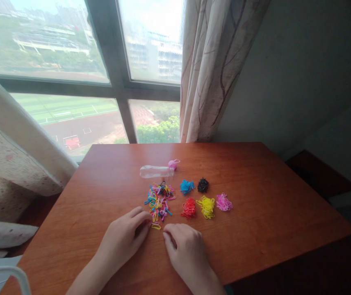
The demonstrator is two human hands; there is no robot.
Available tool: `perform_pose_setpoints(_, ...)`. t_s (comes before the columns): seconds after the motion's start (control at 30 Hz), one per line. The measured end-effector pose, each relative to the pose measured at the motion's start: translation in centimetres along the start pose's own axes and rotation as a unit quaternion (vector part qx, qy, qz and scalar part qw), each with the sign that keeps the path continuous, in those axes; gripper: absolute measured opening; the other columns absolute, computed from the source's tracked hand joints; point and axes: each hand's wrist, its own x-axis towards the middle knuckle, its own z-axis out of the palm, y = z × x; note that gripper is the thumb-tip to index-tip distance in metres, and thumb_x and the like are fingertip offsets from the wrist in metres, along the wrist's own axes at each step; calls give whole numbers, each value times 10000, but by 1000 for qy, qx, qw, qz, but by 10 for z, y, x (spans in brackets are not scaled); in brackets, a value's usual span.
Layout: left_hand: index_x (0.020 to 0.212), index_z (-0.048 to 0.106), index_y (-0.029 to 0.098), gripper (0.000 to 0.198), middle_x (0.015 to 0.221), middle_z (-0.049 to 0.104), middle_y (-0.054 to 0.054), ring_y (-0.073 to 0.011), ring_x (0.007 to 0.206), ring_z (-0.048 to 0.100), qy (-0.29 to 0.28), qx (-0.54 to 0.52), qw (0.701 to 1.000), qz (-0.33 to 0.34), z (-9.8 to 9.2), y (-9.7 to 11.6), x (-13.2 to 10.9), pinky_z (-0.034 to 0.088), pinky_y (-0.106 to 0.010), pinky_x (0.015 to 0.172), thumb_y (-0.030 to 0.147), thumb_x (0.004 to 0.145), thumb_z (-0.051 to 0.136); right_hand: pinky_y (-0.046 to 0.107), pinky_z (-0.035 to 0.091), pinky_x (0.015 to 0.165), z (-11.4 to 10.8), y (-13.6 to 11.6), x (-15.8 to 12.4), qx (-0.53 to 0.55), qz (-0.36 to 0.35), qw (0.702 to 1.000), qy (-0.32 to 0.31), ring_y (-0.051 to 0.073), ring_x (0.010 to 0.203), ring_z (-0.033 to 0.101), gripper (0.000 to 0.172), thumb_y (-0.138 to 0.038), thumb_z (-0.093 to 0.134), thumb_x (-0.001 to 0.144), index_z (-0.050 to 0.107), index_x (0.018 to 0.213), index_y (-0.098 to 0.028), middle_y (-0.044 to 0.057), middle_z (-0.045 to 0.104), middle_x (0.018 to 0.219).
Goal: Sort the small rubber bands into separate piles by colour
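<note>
A mixed pile of colored bands [160, 200] lies on the wooden table [243, 172]. My left hand [132, 229] is at the pile's lower left edge, fingers pinched together; what they hold, if anything, is too small to tell. Close by lies a loose yellow band [156, 226]. My right hand [183, 243] rests just right of it, thumb and fingers closed, with their contents hidden. Right of the mixed pile sit single-color heaps: blue [187, 187], black [203, 185], red [189, 208], yellow [206, 206] and pink [224, 202].
Behind the piles a clear bottle [155, 172] lies on its side, a pink cap [172, 164] at its right end. Beyond the table are a window [121, 88] and curtains [209, 69]. A white curved frame [9, 270] is at the lower left.
</note>
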Motion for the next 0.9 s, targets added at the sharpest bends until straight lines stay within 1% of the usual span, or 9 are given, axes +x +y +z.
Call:
perform_pose_setpoints(0.13,955,649,256,217,937,668,-5,-153,807,666,1,-2,1000,2,-1,1,0,475,-231,693,251,951,432,253,327,645,1,-5,3,0,0,1000,-6,157,728,628,148,-102,586,854,607,842,-248,-33,684,777)
perform_pose_setpoints(0.3,964,644,265,215,940,663,-3,-156,809,667,-2,9,1000,0,0,1,0,476,-230,689,230,942,433,260,313,614,4,-10,7,-18,10,1000,4,158,698,631,131,-121,621,852,602,840,-250,-38,680,760)
perform_pose_setpoints(0.47,966,640,270,220,940,661,-1,-160,812,668,-4,13,1000,0,1,1,0,477,-231,691,221,939,427,265,310,610,8,-10,9,-27,19,999,12,166,700,634,129,-132,640,848,610,859,-257,-40,683,763)
perform_pose_setpoints(0.67,953,648,265,222,947,667,-5,-160,818,671,-6,15,1000,2,1,1,0,483,-231,696,232,939,429,261,319,621,13,-10,10,-17,10,1000,20,164,719,639,138,-127,612,856,620,890,-261,-35,697,801)
perform_pose_setpoints(0.9,967,650,272,230,949,669,-4,-162,822,675,-8,17,1000,2,1,1,0,481,-235,695,248,950,422,247,314,614,10,-8,8,0,3,1000,31,147,687,622,139,-109,579,845,605,826,-244,-30,682,756)
